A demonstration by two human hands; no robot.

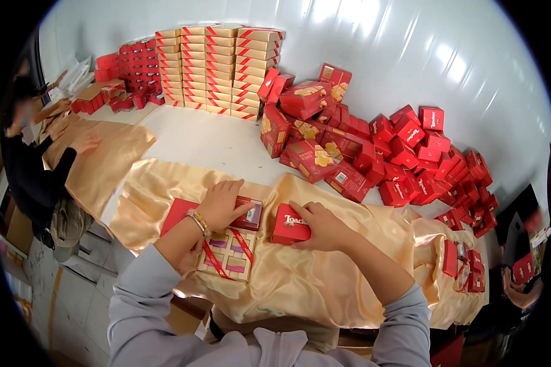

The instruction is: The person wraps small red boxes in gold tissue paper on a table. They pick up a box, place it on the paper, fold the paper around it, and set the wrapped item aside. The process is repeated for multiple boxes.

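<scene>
My right hand [319, 225] grips a red Loacker carton [287, 225], fingers at its far edge and thumb at its near edge. The carton sits on gold satin cloth [330, 280]. My left hand [220, 206] lies over a dark red box with a clear-looking window [256, 216], thumb across its top; whether it grips the box is hidden. A flat red box [180, 212] shows beside my left wrist. Just below that hand lies a square gold box [227, 257] with partitions, purple patches and two red ribbons.
Stacked gold boxes [218, 69] stand against the wall. Red biscuit cartons [310, 158] and smaller Loacker cartons [413, 160] heap to the right. A similar box set [463, 268] rests at far right. A person [36, 160] works at brown cloth on the left; another person's hand [514, 291] shows at right.
</scene>
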